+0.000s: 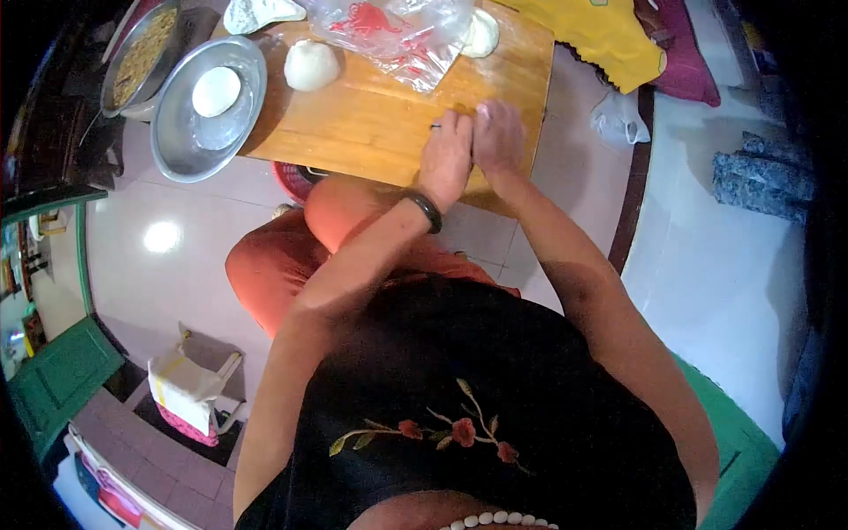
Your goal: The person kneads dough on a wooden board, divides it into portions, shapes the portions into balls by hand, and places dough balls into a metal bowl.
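At the near right part of the wooden board (371, 124), my left hand (446, 159) and my right hand (499, 137) are side by side, touching, fingers curled down toward the wood. Whatever lies beneath them is hidden. Beyond my hands is a crumpled clear plastic bag (397, 40) with red print. A white lump of dough (311, 66) rests to the bag's left, and another dough piece (481, 35) sits by its right edge. A round dough ball (216, 93) lies in the metal bowl (168, 132) left of the board.
A pan of yellowish-brown chopped food (146, 53) stands behind the bowl. Yellow cloth (583, 35) hangs over the far right corner. A red basket (296, 183) is under the board's near edge. On the floor are a white plastic bag (620, 119) and a small chair (185, 380).
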Action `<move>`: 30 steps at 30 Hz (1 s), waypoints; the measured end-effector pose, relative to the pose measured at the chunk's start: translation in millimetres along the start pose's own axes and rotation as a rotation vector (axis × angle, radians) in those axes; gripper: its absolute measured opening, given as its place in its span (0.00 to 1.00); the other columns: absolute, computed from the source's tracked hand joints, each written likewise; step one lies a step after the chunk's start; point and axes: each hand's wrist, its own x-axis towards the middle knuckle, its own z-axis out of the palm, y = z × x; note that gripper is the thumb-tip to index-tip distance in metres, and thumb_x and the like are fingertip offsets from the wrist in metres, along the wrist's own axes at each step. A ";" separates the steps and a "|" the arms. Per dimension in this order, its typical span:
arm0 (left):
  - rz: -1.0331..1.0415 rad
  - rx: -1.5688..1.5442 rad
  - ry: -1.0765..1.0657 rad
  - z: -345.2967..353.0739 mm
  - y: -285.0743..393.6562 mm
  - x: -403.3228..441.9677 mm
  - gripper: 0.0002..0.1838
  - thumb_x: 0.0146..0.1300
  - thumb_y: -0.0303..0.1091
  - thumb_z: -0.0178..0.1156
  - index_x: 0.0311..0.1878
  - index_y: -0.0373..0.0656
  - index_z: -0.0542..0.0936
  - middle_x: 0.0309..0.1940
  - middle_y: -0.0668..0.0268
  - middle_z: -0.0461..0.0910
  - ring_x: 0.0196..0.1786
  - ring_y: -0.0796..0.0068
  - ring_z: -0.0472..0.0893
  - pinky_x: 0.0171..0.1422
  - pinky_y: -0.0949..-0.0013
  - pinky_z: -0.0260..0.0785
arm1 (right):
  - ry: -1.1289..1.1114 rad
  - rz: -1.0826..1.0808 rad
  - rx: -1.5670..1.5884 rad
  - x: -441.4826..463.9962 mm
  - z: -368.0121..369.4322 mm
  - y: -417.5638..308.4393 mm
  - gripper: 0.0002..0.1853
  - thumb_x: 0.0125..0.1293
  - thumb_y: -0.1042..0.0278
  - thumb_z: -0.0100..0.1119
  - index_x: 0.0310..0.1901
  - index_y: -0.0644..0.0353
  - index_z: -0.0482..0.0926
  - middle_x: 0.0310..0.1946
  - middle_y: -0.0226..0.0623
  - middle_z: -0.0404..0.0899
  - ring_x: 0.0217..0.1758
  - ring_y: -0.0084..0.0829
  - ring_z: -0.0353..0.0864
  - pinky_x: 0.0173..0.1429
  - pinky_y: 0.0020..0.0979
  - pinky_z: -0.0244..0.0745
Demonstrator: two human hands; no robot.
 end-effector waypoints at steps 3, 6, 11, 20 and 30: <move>-0.028 -0.175 0.093 -2.4 -11.0 5.0 0.26 0.53 0.22 0.61 0.57 0.33 0.69 0.48 0.45 0.70 0.50 0.42 0.73 0.55 0.50 0.70 | -0.207 -0.015 -0.036 28.0 2.4 -6.5 0.11 0.66 0.60 0.55 0.34 0.60 0.78 0.36 0.44 0.78 0.45 0.47 0.76 0.48 0.47 0.71; -0.114 -0.289 0.137 -4.4 -16.5 1.9 0.29 0.55 0.25 0.65 0.60 0.28 0.68 0.48 0.45 0.72 0.51 0.47 0.74 0.58 0.55 0.69 | -0.244 -0.019 -0.079 42.2 10.0 -2.8 0.14 0.67 0.57 0.55 0.34 0.60 0.79 0.37 0.43 0.79 0.46 0.46 0.76 0.49 0.46 0.72; -0.495 -0.919 -0.059 30.6 -54.4 -20.8 0.18 0.68 0.33 0.60 0.55 0.32 0.73 0.40 0.64 0.78 0.39 0.79 0.76 0.38 0.73 0.71 | -0.404 0.122 -0.215 52.8 16.6 -1.1 0.21 0.71 0.52 0.47 0.39 0.61 0.82 0.42 0.48 0.83 0.50 0.47 0.80 0.53 0.48 0.74; -0.824 -1.460 0.015 -18.9 -21.5 -31.4 0.19 0.76 0.43 0.51 0.54 0.34 0.73 0.36 0.63 0.78 0.32 0.71 0.77 0.37 0.67 0.73 | -0.558 0.193 0.197 35.0 -30.9 -29.0 0.26 0.73 0.48 0.42 0.46 0.64 0.82 0.48 0.57 0.80 0.53 0.59 0.77 0.60 0.51 0.68; -0.985 -1.352 0.000 -9.3 -19.2 -28.1 0.21 0.74 0.43 0.55 0.61 0.38 0.68 0.46 0.62 0.79 0.43 0.69 0.81 0.44 0.62 0.76 | -0.627 0.985 0.899 -44.1 -49.7 24.4 0.20 0.72 0.54 0.53 0.58 0.56 0.74 0.51 0.31 0.77 0.57 0.32 0.74 0.57 0.38 0.72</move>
